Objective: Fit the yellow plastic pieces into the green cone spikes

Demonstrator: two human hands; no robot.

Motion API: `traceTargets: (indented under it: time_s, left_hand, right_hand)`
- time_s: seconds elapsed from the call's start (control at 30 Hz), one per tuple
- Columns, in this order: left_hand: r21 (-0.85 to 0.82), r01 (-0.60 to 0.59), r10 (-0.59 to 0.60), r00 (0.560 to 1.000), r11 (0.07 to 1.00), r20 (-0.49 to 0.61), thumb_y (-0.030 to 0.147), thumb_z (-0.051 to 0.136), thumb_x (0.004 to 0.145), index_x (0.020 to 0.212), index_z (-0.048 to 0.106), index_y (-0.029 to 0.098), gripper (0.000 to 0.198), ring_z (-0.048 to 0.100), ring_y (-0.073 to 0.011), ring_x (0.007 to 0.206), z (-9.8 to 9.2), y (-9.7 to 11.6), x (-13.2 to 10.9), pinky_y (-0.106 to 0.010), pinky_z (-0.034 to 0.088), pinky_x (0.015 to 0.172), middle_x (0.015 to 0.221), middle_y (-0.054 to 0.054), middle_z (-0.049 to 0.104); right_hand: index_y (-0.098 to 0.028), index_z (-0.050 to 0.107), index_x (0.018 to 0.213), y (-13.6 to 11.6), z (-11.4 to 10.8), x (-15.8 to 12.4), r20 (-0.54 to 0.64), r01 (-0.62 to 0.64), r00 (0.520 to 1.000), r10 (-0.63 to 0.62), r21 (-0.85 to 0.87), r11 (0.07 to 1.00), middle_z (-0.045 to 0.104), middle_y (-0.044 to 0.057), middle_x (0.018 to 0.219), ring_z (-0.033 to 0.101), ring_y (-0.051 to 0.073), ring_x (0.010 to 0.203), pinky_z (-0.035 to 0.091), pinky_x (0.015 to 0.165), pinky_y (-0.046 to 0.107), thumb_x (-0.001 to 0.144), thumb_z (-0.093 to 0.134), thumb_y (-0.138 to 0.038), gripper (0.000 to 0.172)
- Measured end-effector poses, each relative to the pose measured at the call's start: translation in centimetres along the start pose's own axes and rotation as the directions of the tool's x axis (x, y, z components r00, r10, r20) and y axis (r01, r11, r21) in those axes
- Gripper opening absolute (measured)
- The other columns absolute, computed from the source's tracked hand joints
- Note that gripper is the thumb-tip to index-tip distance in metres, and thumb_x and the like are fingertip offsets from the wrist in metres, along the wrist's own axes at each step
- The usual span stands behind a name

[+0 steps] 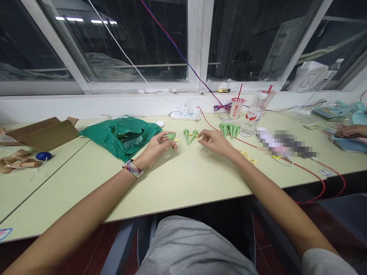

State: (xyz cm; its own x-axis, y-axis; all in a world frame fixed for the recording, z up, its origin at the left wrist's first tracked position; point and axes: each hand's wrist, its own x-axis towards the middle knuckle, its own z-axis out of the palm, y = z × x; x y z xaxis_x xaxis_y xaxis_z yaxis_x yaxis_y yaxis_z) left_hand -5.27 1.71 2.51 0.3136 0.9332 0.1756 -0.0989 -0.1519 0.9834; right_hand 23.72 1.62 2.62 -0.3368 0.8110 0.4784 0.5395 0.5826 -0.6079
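My left hand (pixel 155 149), with a woven watch band at the wrist, grips a green cone-shaped watering spike (pixel 171 136) upright, point down. A small yellow valve (pixel 176 140) sticks out of its side toward the right. My right hand (pixel 213 142) hovers over the table with its fingers loosely curved and apart; nothing shows in them. Just left of it lie two more green spikes (pixel 186 135) with yellow valves. Behind the right hand is a row of several green spikes (pixel 230 130). Loose yellow valves (pixel 248 157) lie by my right forearm.
A torn green plastic bag (pixel 100 133) and a cardboard box (pixel 43 133) are on the left. Toward the back stand a power strip (pixel 185 115), a red-and-white cup (pixel 236 108) and a water bottle (pixel 252 118). A red cable (pixel 311 175) crosses the right side; another person's hand (pixel 351 131) is beyond.
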Motion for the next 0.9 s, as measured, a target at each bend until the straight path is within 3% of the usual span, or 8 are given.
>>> traceTargets:
  time_s: [0.07, 0.13, 0.27, 0.37, 0.47, 0.73, 0.9]
  left_hand:
    - [-0.016, -0.010, 0.010, 1.000, 1.000, 0.001, 0.030, 0.092, 0.072, 0.108, 0.072, 0.021, 0.042, 0.073, -0.0182, 0.080, -0.1, -0.2, 0.1, -0.033, 0.057, 0.082, 0.095, -0.004, 0.073]
    - [-0.008, -0.017, 0.018, 1.000, 1.000, 0.014, 0.031, 0.092, 0.073, 0.105, 0.072, 0.021, 0.039, 0.072, -0.0182, 0.080, -0.1, -0.2, 0.2, -0.032, 0.057, 0.080, 0.093, -0.003, 0.072]
    - [0.067, -0.030, 0.028, 0.999, 0.997, 0.034, 0.034, 0.090, 0.075, 0.104, 0.073, 0.020, 0.036, 0.072, -0.0197, 0.079, 0.3, 0.0, 0.0, -0.033, 0.056, 0.078, 0.090, -0.004, 0.072]
    - [0.132, -0.043, 0.040, 0.999, 0.990, 0.026, 0.036, 0.090, 0.074, 0.104, 0.074, 0.021, 0.037, 0.072, -0.0214, 0.081, 0.2, 0.1, -0.2, -0.035, 0.057, 0.080, 0.090, -0.005, 0.073]
    - [0.148, -0.044, 0.043, 0.999, 0.988, 0.011, 0.037, 0.090, 0.074, 0.105, 0.074, 0.022, 0.038, 0.073, -0.0219, 0.082, -0.1, -0.1, -0.2, -0.035, 0.058, 0.081, 0.093, -0.005, 0.073]
    - [0.167, -0.065, 0.059, 0.998, 0.984, 0.038, 0.035, 0.086, 0.079, 0.106, 0.074, 0.022, 0.032, 0.073, -0.0214, 0.084, -0.3, -0.4, -0.1, -0.033, 0.057, 0.080, 0.093, -0.005, 0.073]
    - [0.133, -0.056, 0.055, 0.998, 0.990, 0.015, 0.036, 0.088, 0.076, 0.105, 0.074, 0.021, 0.035, 0.072, -0.0211, 0.081, -0.2, -0.3, -0.2, -0.035, 0.058, 0.081, 0.092, -0.005, 0.073]
  right_hand:
    - [-0.018, 0.075, 0.088, 1.9, -4.2, -1.7, -0.054, -0.090, 0.995, 0.079, -0.255, 0.963, 0.077, 0.005, 0.086, 0.067, 0.018, 0.077, 0.047, 0.074, 0.030, 0.087, 0.063, -0.023, 0.013]
    - [-0.018, 0.076, 0.083, 3.7, -7.9, -3.5, -0.067, -0.257, 0.966, 0.250, -0.366, 0.894, 0.077, 0.006, 0.085, 0.067, 0.019, 0.075, 0.045, 0.072, 0.030, 0.084, 0.066, -0.024, 0.012]
    - [-0.021, 0.078, 0.075, 5.7, -11.7, -6.3, -0.050, -0.469, 0.859, 0.509, -0.473, 0.746, 0.077, 0.004, 0.080, 0.067, 0.019, 0.074, 0.044, 0.066, 0.029, 0.079, 0.071, -0.030, 0.012]
    - [-0.022, 0.078, 0.072, 6.0, -12.0, -7.3, -0.033, -0.539, 0.801, 0.597, -0.475, 0.696, 0.076, 0.004, 0.076, 0.067, 0.020, 0.072, 0.043, 0.061, 0.029, 0.075, 0.073, -0.032, 0.011]
    - [-0.021, 0.078, 0.068, 6.3, -11.7, -7.6, 0.003, -0.564, 0.773, 0.634, -0.455, 0.690, 0.076, 0.005, 0.074, 0.068, 0.021, 0.071, 0.044, 0.059, 0.029, 0.072, 0.076, -0.034, 0.014]
    - [-0.019, 0.076, 0.069, 7.8, -9.8, -6.1, 0.003, -0.511, 0.819, 0.574, -0.451, 0.732, 0.075, 0.004, 0.073, 0.066, 0.018, 0.068, 0.042, 0.060, 0.027, 0.070, 0.070, -0.024, 0.008]
    - [-0.018, 0.074, 0.072, 7.3, -9.9, -5.7, -0.079, -0.480, 0.860, 0.504, -0.456, 0.749, 0.073, 0.005, 0.073, 0.063, 0.018, 0.067, 0.038, 0.059, 0.028, 0.078, 0.066, -0.033, 0.017]
